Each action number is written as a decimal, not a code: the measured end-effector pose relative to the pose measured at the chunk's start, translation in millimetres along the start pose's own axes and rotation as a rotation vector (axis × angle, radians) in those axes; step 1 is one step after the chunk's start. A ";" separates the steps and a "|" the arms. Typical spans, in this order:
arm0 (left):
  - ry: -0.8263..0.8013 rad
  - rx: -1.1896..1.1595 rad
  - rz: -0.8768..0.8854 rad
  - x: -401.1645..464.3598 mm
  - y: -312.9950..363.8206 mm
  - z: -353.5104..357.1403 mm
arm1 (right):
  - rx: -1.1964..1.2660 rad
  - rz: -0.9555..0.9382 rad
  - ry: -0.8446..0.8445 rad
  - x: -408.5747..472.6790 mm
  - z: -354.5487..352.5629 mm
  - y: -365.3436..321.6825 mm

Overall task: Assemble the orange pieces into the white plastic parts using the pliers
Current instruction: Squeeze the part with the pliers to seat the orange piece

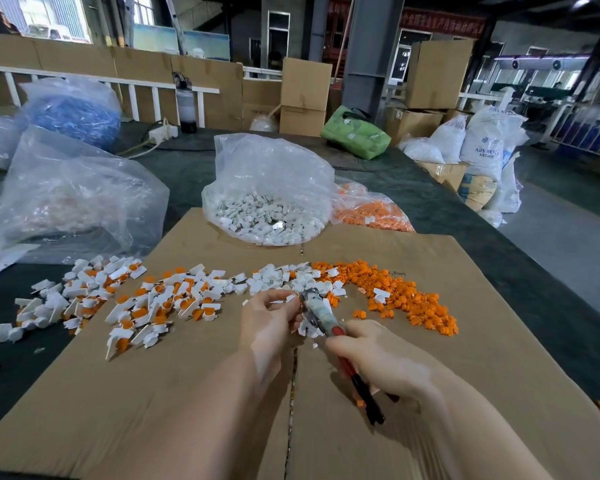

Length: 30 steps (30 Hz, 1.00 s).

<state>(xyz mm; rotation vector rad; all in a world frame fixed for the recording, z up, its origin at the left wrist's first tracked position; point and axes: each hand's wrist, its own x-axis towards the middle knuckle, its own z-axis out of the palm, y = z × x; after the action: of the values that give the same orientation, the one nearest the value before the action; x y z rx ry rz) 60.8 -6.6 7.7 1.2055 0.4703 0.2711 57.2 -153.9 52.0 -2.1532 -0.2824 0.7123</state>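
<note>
My right hand (374, 358) grips the red and black handles of the pliers (317, 315), whose jaws point up and left. My left hand (272, 318) pinches a small white plastic part (289, 298) right at the jaws. Loose orange pieces (406, 299) lie in a heap to the right on the cardboard. Loose white parts (278, 277) sit just beyond my hands. To the left spreads a pile of white parts with orange pieces in them (160, 303).
The work lies on a flattened cardboard sheet (187, 393) over a dark table. Behind stand a clear bag of white parts (267, 199), a bag of orange pieces (371, 209) and other plastic bags (73, 188) at the left. The table's right edge drops to the floor.
</note>
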 end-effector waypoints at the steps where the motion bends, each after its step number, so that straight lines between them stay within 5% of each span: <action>1: 0.002 0.001 0.001 -0.5 0.1 0.2 | -0.031 -0.005 0.009 -0.3 0.0 0.4; 10: 0.029 0.004 -0.002 -1.5 0.2 2.9 | -0.328 -0.121 0.216 -0.9 4.5 0.3; 19: 0.090 0.051 0.027 2.4 -7.5 -7.7 | -0.093 -0.118 0.404 10.2 7.8 22.2; 23: 0.019 0.326 0.162 0.8 -17.1 -18.3 | -0.426 -0.052 0.688 23.7 -1.9 35.7; 30: -0.047 0.625 0.258 -3.0 -21.5 -18.3 | -0.815 0.057 0.765 37.1 -12.8 59.9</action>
<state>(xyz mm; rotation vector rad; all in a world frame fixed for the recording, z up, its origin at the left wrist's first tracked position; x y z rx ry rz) 48.3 -0.1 -17.0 1.8852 0.3660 0.3268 92.2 -184.1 -2.7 -3.0167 -0.0936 -0.3128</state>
